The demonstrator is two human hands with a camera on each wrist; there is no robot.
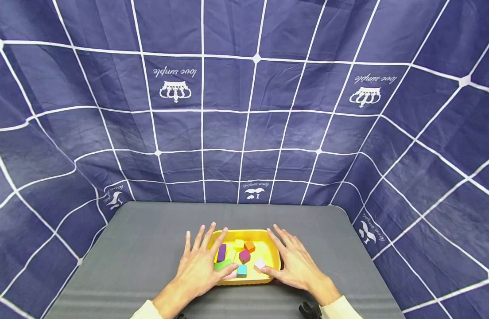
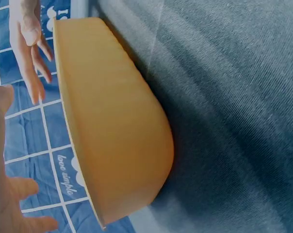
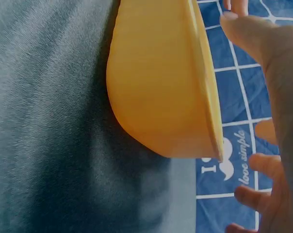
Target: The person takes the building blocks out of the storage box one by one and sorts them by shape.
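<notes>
A yellow plastic tub (image 1: 260, 281) holds several coloured blocks, among them a purple block (image 1: 222, 253), a green block (image 1: 222, 265), a magenta block (image 1: 245, 256), an orange block (image 1: 250, 246), a blue block (image 1: 242, 271) and a pale pink block (image 1: 259, 265). Over the tub's left end my left hand (image 1: 198, 266) is spread, fingers pointing forward and thumb over the blocks. My right hand (image 1: 299, 266) mirrors it at the right end, thumb near the pale pink block. Both wrist views show a gap between fingers and the tub wall (image 2: 112, 116). Neither hand holds anything.
The tub rests on a grey cloth-covered table (image 1: 157, 248). A blue curtain (image 1: 224, 128) with white grid lines hangs behind and along both sides. A small black object (image 1: 309, 310) sits below the right wrist.
</notes>
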